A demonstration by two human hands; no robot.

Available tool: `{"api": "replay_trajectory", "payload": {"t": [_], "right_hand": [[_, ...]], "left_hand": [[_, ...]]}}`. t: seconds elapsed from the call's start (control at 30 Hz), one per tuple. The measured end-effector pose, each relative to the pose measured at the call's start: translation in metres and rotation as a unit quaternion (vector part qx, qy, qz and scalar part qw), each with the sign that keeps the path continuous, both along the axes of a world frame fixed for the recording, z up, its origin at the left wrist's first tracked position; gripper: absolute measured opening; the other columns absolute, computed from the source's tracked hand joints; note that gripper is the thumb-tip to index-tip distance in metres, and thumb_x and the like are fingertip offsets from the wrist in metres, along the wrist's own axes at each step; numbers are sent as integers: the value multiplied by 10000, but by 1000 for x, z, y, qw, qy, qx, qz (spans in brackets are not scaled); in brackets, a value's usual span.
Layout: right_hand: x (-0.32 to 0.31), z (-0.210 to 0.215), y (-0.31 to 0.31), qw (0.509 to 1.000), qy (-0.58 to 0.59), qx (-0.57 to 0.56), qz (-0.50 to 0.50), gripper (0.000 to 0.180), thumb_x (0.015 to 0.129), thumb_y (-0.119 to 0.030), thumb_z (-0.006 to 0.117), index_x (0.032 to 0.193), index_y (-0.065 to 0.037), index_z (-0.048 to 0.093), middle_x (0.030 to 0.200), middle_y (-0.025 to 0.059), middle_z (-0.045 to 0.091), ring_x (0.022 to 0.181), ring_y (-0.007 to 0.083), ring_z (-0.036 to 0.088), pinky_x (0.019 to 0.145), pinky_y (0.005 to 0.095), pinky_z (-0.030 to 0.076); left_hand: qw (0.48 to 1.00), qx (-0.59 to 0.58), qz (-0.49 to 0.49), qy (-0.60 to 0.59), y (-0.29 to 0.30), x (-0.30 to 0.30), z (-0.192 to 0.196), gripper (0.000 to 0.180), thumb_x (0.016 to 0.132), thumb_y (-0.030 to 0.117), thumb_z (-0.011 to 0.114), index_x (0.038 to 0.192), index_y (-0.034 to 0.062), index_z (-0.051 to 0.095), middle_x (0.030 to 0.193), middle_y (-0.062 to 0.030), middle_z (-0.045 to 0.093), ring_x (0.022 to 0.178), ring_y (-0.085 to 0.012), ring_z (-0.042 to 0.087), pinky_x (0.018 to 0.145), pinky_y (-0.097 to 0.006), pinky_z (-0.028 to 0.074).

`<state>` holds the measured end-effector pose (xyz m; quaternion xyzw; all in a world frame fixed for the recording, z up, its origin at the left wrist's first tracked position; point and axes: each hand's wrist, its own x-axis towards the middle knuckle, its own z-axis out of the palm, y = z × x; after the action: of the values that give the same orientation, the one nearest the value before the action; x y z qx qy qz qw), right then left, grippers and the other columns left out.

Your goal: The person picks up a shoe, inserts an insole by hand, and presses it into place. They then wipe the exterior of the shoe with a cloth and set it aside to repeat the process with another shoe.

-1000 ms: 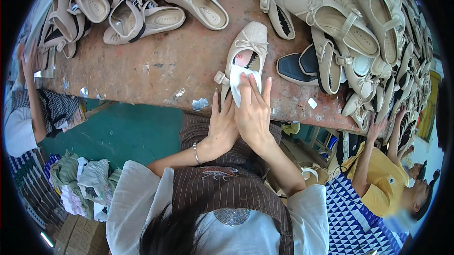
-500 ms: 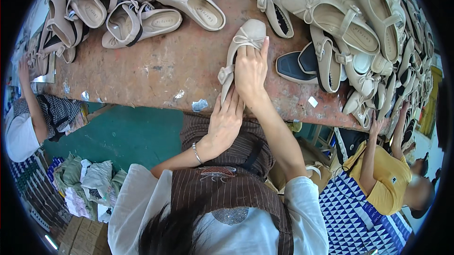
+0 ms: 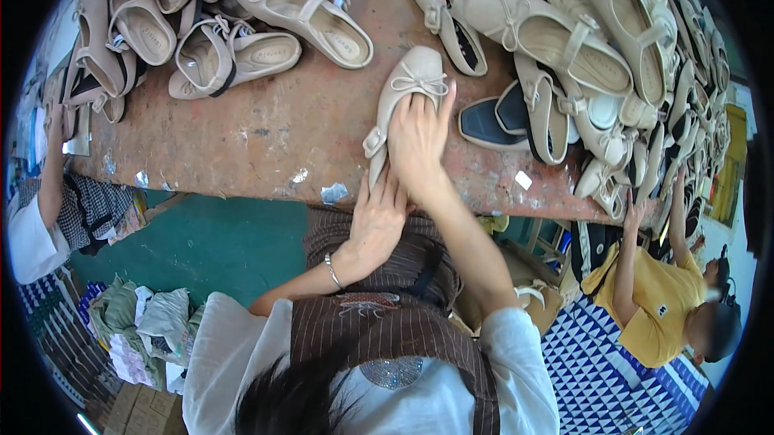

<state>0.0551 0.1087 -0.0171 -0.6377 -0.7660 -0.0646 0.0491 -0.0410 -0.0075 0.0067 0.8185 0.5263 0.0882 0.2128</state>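
Clearly the beige shoe [image 3: 403, 108] was a light, soft thing: a flat slipper with a small bow at the toe and a thin strap at the side, lying toe-away on the worn reddish workbench [image 3: 258, 133], near its front edge. The right hand [image 3: 419, 141] lay flat over the shoe's rear half, fingers spread and pressing down on it rather than curled round it. The left hand [image 3: 377, 221] sat just behind, at the bench edge, fingertips touching the heel end; whether it pinched the heel or only steadied it I could not tell.

Such a shoe looked likely to bend easily in the upper, while the sole would give some stiffness, so the heel and the sides of the sole seemed the safest places to take hold, not the bow or the strap. To the right lay dark insoles [image 3: 496, 120], and heaps of similar beige shoes [image 3: 266, 24] crowded the far side.
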Motion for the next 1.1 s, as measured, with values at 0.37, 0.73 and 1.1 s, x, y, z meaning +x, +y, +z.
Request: {"api": "replay_trajectory", "payload": {"t": [0.37,0.73,1.1], "right_hand": [[95,133,9,962,230,34,141,275,768,-24,620,1029,-58,700,1078,159,682,1050,360,635,1041,496,408],[186,192,86,931,156,329,-11,230,711,-6,698,902,-126,745,788,45,554,793,255,552,757,403,452],[-101,265,151,708,595,341,170,128,761,-51,621,877,-13,656,837,159,634,881,332,621,736,456,493]], "left_hand": [[987,81,93,-101,43,20,22,599,814,172,740,1251,-77,416,1170,-227,595,1225,-389,527,1156,-678,65],[879,25,205,-429,92,-2,56,190,883,-73,531,976,-25,689,926,-105,697,905,-205,657,1217,-490,161],[806,436,315,-247,248,-185,253,460,1028,240,503,1395,-38,506,1357,-176,593,1242,-242,559,1067,-337,397]]}}
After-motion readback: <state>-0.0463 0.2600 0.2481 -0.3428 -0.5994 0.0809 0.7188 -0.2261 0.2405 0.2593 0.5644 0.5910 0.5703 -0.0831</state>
